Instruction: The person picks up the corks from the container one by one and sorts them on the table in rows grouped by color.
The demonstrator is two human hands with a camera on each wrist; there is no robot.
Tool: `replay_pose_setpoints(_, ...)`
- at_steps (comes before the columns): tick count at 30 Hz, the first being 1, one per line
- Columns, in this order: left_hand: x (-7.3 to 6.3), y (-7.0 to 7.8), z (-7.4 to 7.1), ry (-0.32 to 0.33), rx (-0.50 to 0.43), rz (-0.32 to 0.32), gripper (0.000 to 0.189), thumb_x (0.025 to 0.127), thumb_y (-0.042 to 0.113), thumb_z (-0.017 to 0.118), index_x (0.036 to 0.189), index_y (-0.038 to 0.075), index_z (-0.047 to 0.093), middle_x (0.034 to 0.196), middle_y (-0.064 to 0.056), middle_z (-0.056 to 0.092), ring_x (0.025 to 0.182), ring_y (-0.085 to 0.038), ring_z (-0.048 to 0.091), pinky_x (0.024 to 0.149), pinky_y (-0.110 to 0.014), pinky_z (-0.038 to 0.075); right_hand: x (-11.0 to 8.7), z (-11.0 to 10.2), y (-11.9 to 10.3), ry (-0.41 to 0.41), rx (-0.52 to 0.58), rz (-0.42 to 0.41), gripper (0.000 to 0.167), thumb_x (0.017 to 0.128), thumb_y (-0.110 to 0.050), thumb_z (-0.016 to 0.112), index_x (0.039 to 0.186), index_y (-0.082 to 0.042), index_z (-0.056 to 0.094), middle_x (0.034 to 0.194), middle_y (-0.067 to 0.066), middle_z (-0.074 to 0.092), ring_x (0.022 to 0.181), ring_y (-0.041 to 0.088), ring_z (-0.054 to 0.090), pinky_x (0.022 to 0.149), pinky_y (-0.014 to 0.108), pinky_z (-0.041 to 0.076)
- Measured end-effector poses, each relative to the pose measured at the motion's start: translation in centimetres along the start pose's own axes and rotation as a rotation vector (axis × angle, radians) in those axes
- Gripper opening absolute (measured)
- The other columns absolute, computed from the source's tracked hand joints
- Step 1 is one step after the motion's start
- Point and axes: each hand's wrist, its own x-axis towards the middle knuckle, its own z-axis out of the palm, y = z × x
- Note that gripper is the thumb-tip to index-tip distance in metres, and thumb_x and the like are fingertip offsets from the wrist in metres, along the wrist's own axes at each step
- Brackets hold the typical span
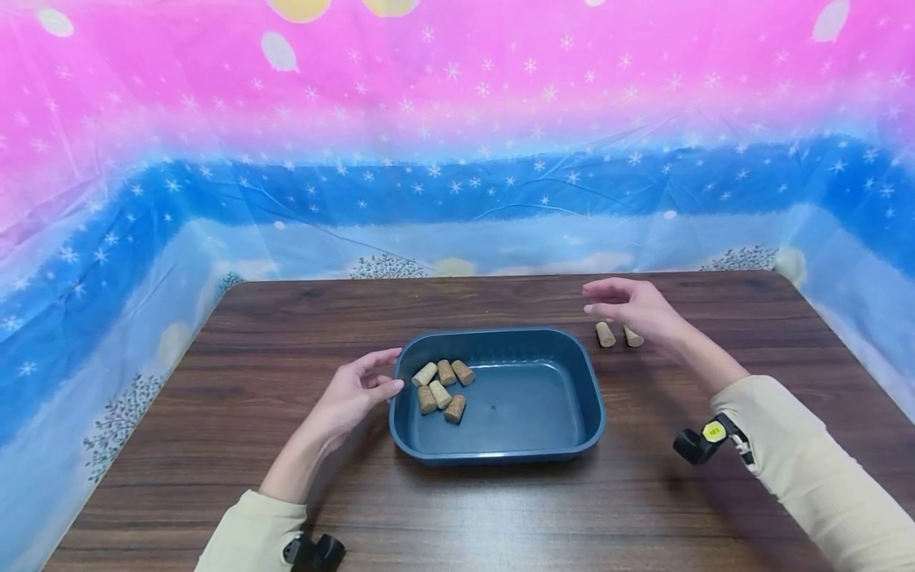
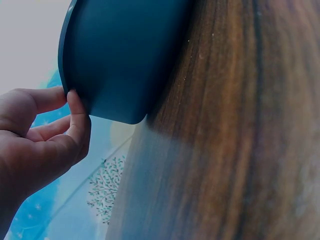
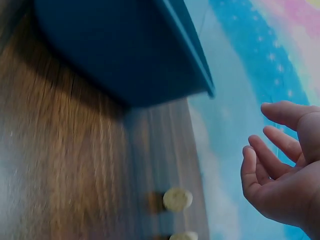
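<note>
A dark blue plastic basin (image 1: 500, 457) stands on the table, with several cork stoppers (image 1: 454, 409) grouped at its left end. My left hand (image 1: 357, 389) pinches the basin's left rim between thumb and fingers; the left wrist view shows this grip (image 2: 55, 132) up close. Beyond the basin's right back corner, my right hand (image 1: 639, 311) is raised with its fingers loosely bent and nothing between them. Two more corks lie on the table beneath it, a left one (image 1: 605, 334) and a right one (image 1: 633, 337) partly covered by the hand. Both corks (image 3: 177, 199) also appear in the right wrist view.
The dark wood-grain table (image 1: 286, 334) carries the basin near its middle. A pink and blue snowflake-patterned cloth (image 1: 443, 191) hangs behind the table and along both sides. Black wrist cameras sit on both sleeves.
</note>
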Motion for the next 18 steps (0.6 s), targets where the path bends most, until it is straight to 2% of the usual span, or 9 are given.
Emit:
replay_pose_setpoints(7, 0.1, 0.0, 0.0, 0.003, -0.002, -0.008, 0.047, 0.094, 0.0, 0.058, 0.14, -0.001, 0.046, 0.133, -0.022, 0.05, 0.1, -0.031, 0.061, 0.087, -0.041, 0.048, -0.1, 1.9, -2.6, -0.039, -0.044, -0.063, 0.045, 0.092, -0.017, 0.067, 0.132, 0.0, 0.055, 0.129, 0.019, 0.057, 0.118, 0.031, 0.053, 0.095, 0.048, 0.043)
replay_pose_setpoints(13, 0.1, 0.0, 0.0, -0.001, -0.009, -0.005, 0.048, 0.094, -0.001, 0.058, 0.14, -0.001, 0.046, 0.132, -0.022, 0.05, 0.099, -0.031, 0.061, 0.086, -0.04, 0.048, 0.2, 4.4, -3.9, -0.13, -0.066, -0.124, 0.042, 0.091, -0.014, 0.068, 0.129, 0.0, 0.058, 0.124, 0.019, 0.06, 0.115, 0.03, 0.055, 0.093, 0.048, 0.046)
replay_pose_setpoints(18, 0.1, -0.1, 0.0, -0.001, -0.013, -0.002, 0.047, 0.094, -0.001, 0.058, 0.14, -0.001, 0.046, 0.131, -0.022, 0.051, 0.1, -0.031, 0.061, 0.087, -0.04, 0.048, 0.6, 6.8, -5.0, -0.215, -0.103, -0.13, 0.041, 0.091, -0.012, 0.068, 0.128, 0.0, 0.059, 0.123, 0.018, 0.061, 0.114, 0.03, 0.056, 0.094, 0.047, 0.045)
